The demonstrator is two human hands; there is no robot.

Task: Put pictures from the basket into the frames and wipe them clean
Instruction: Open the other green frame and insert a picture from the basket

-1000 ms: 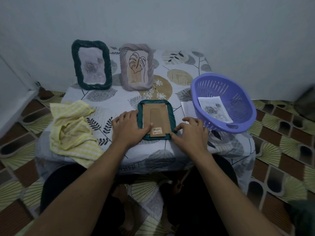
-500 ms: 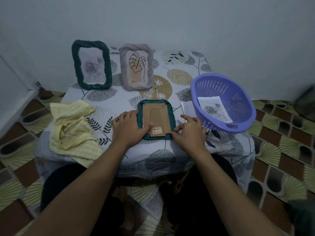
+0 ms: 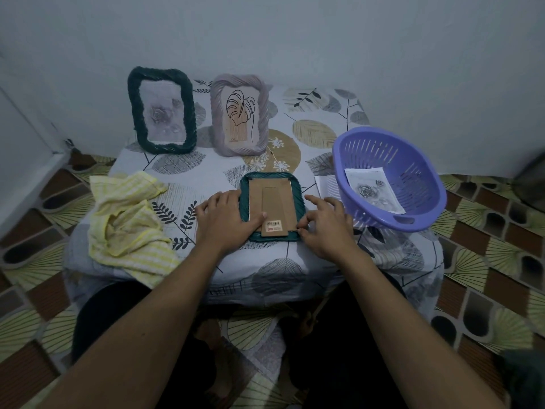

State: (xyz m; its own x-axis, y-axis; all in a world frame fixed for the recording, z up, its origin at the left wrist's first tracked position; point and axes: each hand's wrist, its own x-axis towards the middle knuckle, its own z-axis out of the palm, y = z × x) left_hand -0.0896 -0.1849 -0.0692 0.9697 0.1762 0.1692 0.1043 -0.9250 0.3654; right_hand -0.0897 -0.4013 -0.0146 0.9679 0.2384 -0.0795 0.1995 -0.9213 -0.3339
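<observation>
A small teal ribbed picture frame [image 3: 269, 206] is laid face down near the front edge of the tabletop [image 3: 206, 175], its brown cardboard backing with a barcode sticker turned upward. The left hand [image 3: 228, 218] is pressed flat on the frame's left rim, its grip spread open and the thumb laid on the backing. The right hand [image 3: 326, 224] is placed at the frame's lower right corner, fingertips pinched on the backing's edge. Just to the right, a purple slotted plastic basket [image 3: 389, 175] is seen, with a rose picture [image 3: 373, 191] inside. A crumpled yellow striped cloth [image 3: 128, 224] is draped at the left. At the back, a dark green frame [image 3: 161, 110] and a mauve frame [image 3: 239, 115] are stood upright, side by side.
</observation>
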